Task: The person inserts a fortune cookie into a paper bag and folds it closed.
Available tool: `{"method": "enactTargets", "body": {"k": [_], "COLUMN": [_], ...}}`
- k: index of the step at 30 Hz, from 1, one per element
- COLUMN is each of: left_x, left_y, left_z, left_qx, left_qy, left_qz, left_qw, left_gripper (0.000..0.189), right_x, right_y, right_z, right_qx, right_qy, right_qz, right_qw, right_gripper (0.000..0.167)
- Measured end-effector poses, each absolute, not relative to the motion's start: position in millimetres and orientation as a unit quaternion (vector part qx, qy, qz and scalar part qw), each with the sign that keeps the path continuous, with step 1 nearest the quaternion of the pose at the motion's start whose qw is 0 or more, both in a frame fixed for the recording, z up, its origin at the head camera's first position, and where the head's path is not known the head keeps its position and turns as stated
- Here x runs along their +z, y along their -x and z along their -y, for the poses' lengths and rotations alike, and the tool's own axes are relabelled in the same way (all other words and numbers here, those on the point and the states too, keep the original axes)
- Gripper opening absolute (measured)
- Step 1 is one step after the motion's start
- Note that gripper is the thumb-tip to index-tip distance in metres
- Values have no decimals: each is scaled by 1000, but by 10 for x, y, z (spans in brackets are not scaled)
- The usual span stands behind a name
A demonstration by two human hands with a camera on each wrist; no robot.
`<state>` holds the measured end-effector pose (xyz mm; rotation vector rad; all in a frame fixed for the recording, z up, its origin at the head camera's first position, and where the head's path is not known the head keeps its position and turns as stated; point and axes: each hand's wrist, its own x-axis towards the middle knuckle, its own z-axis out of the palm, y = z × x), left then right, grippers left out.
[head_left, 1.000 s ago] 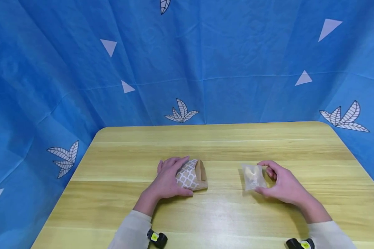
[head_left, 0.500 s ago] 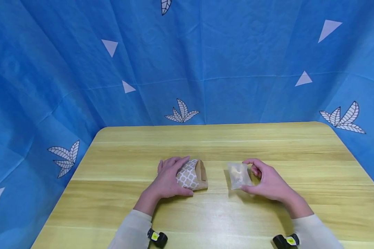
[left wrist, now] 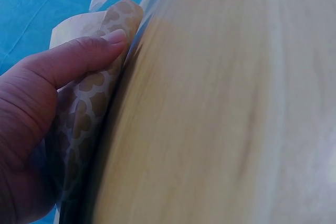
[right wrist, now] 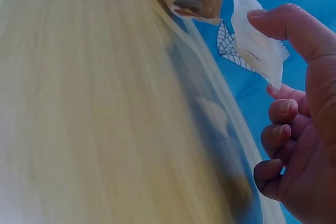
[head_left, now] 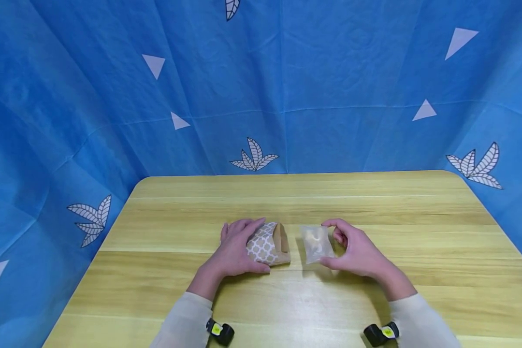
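Observation:
A brown paper bag with a white lattice pattern lies on its side on the table, its opening facing right. My left hand grips it, thumb along the near side and fingers over the far side. In the left wrist view, the thumb presses on the patterned paper. Just right of the bag's mouth, my right hand pinches a small translucent sealed packet by opposite edges, between thumb and index finger. Something pale shows inside it, its kind unclear. Seen from the right wrist, the packet is above the table, apart from the bag.
Beneath both hands is a light wood-grain table with rounded far corners. A blue curtain with white triangles and leaf prints hangs behind it and along the sides. Each wrist wears a small black camera.
The right hand has moved left with the packet, bringing it close to the paper bag's opening. The left hand and the bag have stayed in place.

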<state>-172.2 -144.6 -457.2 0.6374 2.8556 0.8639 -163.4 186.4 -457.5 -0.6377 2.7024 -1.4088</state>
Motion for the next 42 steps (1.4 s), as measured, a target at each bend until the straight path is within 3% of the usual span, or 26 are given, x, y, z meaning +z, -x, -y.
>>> {"method": "enactTargets", "body": {"k": [27,42], "left_x": [-4600,-4613], "left_y": [1746,1742], "left_z": [1424,1427], "left_qx": [277,274], "left_qy": [-213,-220], "left_qz": [-936,-936], "left_qw": [42,35], "left_gripper": [116,116], "right_x": [-4479,-4466], "right_y": [1737,1756], "right_z": [-1437,-1347], "right_qx": [-422,-359], "right_qy": [225,188], "right_qz": [-876,-914], "right_qw": [64,24], "right_gripper": [74,80]}}
